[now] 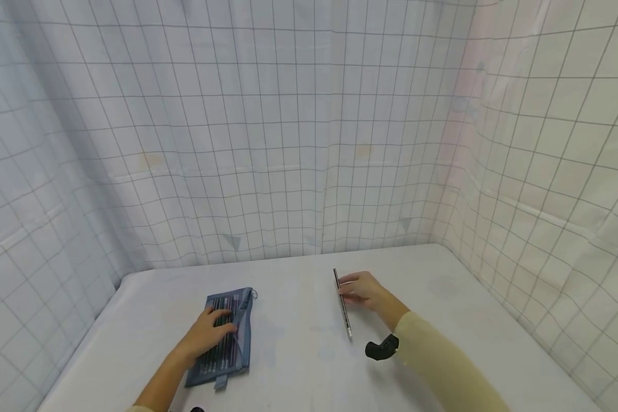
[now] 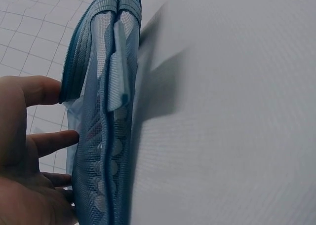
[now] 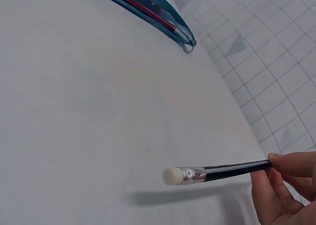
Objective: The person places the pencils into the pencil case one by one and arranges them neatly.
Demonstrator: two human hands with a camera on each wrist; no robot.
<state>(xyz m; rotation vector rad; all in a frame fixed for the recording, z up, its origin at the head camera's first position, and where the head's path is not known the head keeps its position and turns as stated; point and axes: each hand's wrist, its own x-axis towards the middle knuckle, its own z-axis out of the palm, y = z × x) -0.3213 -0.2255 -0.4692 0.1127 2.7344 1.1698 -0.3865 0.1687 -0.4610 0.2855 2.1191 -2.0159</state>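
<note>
A blue mesh zip pencil case [image 1: 242, 337] lies on the left part of the table, with several pencils seen through its mesh. On top of it rests my left hand [image 1: 206, 333], fingers spread and touching the case. In the left wrist view the fingertips meet the side of the case [image 2: 98, 136]. Further right, my right hand [image 1: 364, 290] pinches a black pencil [image 1: 344, 309] between thumb and fingers. The right wrist view shows its white eraser [image 3: 173, 176] and silver ferrule, held just above the table with a shadow below.
A white cloth covers the table [image 1: 293, 320]. White curtains with a dark grid [image 1: 268, 143] stand behind and at both sides. A black curved device [image 1: 382, 348] sits at my right wrist. A ring zip pull [image 3: 188, 47] hangs at the case's corner.
</note>
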